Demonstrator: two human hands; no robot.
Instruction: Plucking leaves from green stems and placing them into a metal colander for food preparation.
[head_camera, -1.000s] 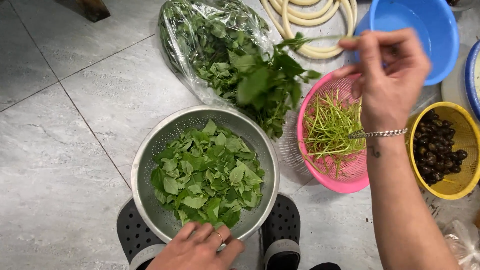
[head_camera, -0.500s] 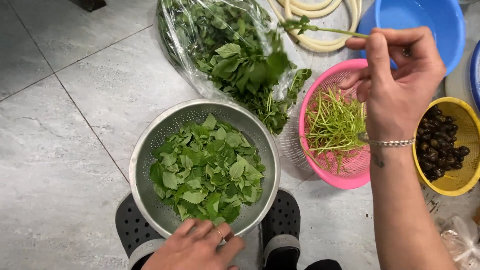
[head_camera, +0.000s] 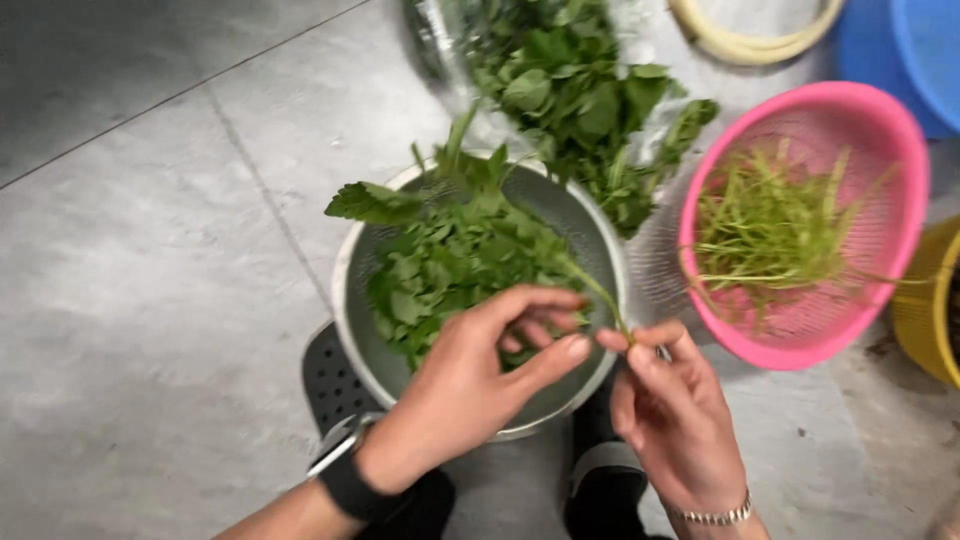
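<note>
My right hand (head_camera: 672, 412) pinches the lower end of a leafy green sprig (head_camera: 452, 190) between thumb and forefinger. The sprig slants up and to the left over a metal colander (head_camera: 345, 290) that holds several picked green leaves. My left hand (head_camera: 478, 385), with a dark watch on its wrist, hovers over the colander's near side. Its fingers are curled and apart, close beside the stem; I cannot tell whether they touch it. A thin bracelet circles my right wrist.
A clear plastic bag of leafy greens (head_camera: 590, 90) lies behind the colander. A pink mesh basket (head_camera: 880, 110) of stripped stems stands at right, by a yellow bowl (head_camera: 930, 310), a blue basin (head_camera: 910, 50) and a coiled hose (head_camera: 760, 35). My black sandals (head_camera: 330, 380) rest on grey floor tiles.
My right hand has come down from the bag with a sprig to the colander's near edge. My left hand has lifted off the rim toward the stem. The view has tightened.
</note>
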